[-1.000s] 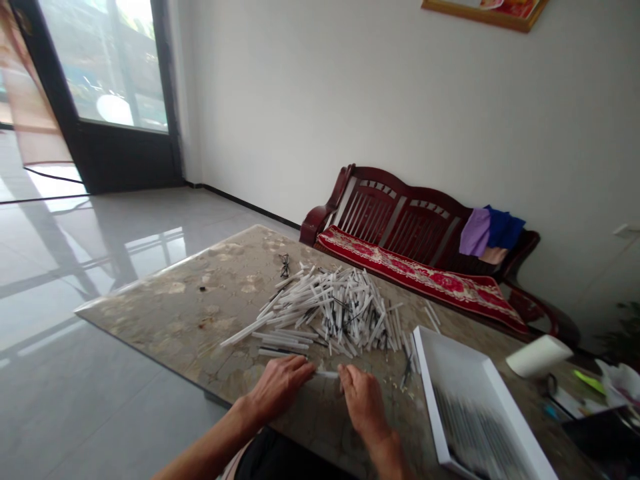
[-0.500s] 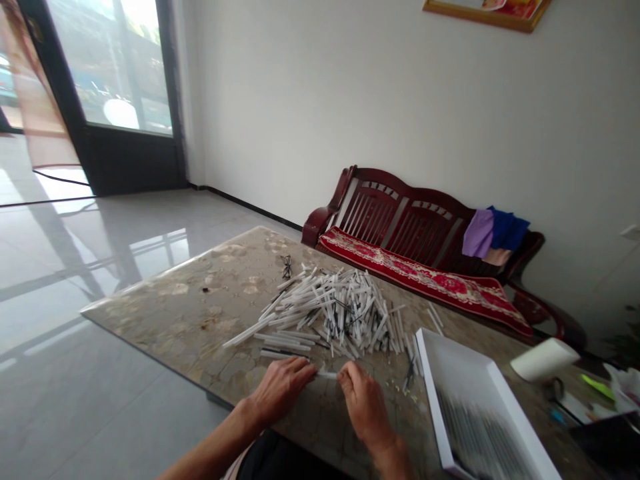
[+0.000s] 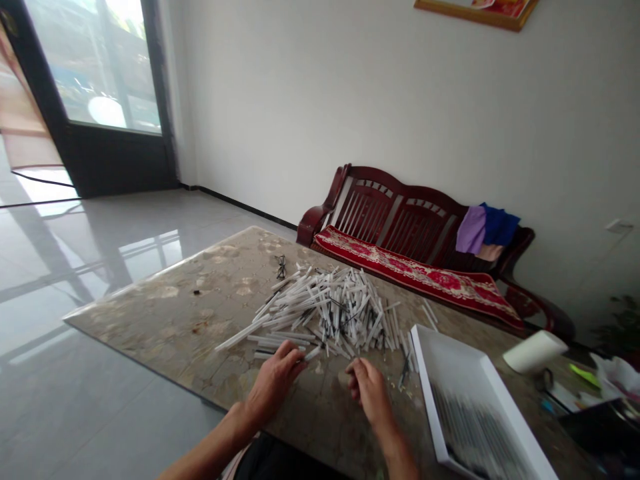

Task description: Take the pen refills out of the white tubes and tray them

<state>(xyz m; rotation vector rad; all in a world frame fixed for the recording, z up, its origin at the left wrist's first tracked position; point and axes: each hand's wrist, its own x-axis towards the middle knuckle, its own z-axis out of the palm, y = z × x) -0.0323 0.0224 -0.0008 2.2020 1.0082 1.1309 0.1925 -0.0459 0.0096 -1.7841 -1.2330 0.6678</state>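
Observation:
My left hand (image 3: 280, 373) is closed at the near edge of the pile, its fingers around one end of a short white tube (image 3: 313, 353) that points up to the right. To its right, my right hand (image 3: 369, 387) hovers over the table with thumb and fingers pinched together. Whatever it may hold is too small or hidden to make out. Beyond both hands lies a heap of white plastic tubes (image 3: 320, 300), with dark thin sticks mixed among them.
The patterned table (image 3: 165, 333) bears a white box (image 3: 460, 343) of thin rods at the right. Past it are a white roll (image 3: 535, 351) and clutter. Dark glasses-like frames (image 3: 281, 267) lie behind the heap. A red wooden bench (image 3: 380, 200) stands along the wall.
My hands have moved apart. Both met at a white tube before; now the right hand is away from it and a tube shows at the left fingers. The view has shifted slightly right.

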